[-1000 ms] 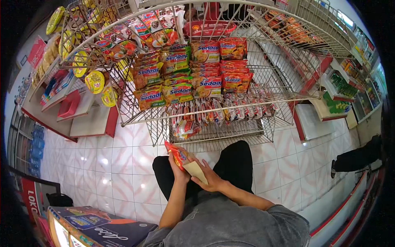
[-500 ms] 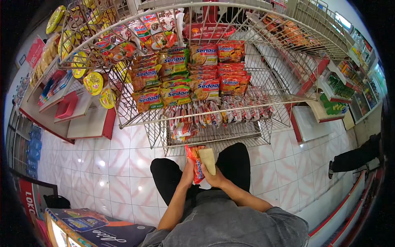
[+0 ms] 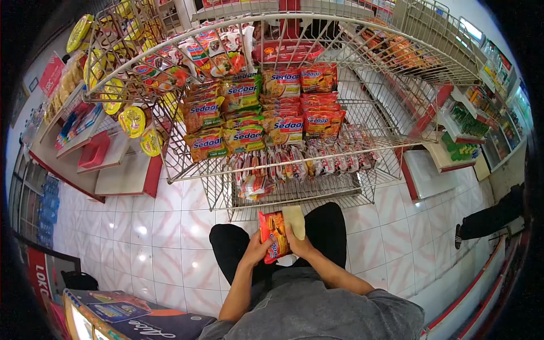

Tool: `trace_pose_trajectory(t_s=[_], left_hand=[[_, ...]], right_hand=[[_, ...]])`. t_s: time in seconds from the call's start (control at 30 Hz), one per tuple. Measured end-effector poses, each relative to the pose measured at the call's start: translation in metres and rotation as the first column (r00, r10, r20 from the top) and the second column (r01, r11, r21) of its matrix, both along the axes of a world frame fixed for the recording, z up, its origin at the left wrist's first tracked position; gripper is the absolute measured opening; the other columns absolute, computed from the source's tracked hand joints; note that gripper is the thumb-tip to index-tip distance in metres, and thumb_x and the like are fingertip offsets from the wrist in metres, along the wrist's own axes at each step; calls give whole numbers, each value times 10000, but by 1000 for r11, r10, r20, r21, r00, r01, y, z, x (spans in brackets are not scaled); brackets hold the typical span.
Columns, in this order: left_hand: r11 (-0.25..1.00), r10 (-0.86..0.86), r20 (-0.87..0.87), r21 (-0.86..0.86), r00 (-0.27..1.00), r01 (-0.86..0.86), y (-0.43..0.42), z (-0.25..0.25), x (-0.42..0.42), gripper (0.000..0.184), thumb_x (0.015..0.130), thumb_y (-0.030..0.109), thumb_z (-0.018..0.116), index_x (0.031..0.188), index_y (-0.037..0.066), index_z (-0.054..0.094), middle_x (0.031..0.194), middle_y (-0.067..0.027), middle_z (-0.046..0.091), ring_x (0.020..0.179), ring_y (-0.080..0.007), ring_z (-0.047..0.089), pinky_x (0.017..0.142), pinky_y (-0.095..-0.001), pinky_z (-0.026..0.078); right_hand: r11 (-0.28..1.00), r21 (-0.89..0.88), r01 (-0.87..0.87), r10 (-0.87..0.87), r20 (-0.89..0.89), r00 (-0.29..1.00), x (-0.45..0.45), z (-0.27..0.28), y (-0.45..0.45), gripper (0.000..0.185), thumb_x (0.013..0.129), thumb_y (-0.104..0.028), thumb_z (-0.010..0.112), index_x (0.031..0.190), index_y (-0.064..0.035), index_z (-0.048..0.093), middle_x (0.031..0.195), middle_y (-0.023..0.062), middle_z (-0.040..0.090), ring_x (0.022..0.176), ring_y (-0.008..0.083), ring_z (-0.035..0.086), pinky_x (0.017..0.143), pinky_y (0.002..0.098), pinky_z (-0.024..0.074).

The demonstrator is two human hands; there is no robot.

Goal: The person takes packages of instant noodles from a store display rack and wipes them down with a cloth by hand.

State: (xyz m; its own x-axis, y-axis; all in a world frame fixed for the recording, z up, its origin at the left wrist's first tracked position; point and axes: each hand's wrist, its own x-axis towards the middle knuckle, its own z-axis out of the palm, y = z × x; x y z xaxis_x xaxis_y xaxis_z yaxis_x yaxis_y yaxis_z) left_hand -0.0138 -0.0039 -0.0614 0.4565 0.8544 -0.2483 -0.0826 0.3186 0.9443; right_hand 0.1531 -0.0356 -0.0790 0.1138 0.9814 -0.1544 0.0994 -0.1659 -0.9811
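In the head view, a red-orange instant noodle packet (image 3: 274, 229) is held over my lap, its printed front facing up. My left hand (image 3: 256, 249) grips the packet's left edge, thumb on the front. Against its right side, my right hand (image 3: 299, 245) is closed around a folded pale yellow cloth (image 3: 294, 220). The cloth overlaps the packet's right edge; whether the right fingers also grip the packet is hidden. Beyond my knees stands a wire rack (image 3: 317, 150) with upright rows of noodle packets (image 3: 283, 129) in red, green and brown.
Noodle cups (image 3: 132, 122) hang at the rack's left side. Shelves with a red bin (image 3: 94, 150) stand farther left. At right are a low white shelf (image 3: 433, 173) and a person's dark-trousered leg (image 3: 488, 220). A dark-topped freezer (image 3: 144, 317) is at lower left.
The packet has turned from edge-on so more of its front shows. My left thumb now lies across it, and the cloth has shifted slightly right and become more upright.
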Motion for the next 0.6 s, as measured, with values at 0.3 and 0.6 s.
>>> trace_pose_trajectory(t_s=[0.3, 0.6], left_hand=[[992, 117, -18, -34, 993, -118, -12, -5, 21, 336, 867, 154, 613, 1140, -22, 526, 1020, -77, 622, 885, -146, 601, 777, -295, 496], [852, 523, 77, -14, 849, -524, 13, 12, 13, 289, 901, 202, 596, 1095, -6, 548, 971, -62, 620, 785, -128, 611, 705, -276, 505]], right_hand=[[991, -79, 108, -130, -375, 918, 8, 5, 4, 436, 992, -358, 390, 1271, -33, 468, 1187, 43, 540, 1077, 159, 503, 935, 293, 400], [973, -76, -218, 205, -153, 967, 0, 1, -17, 513, 967, -461, 395, 1250, -40, 469, 1083, 40, 561, 960, 142, 516, 836, 292, 442]])
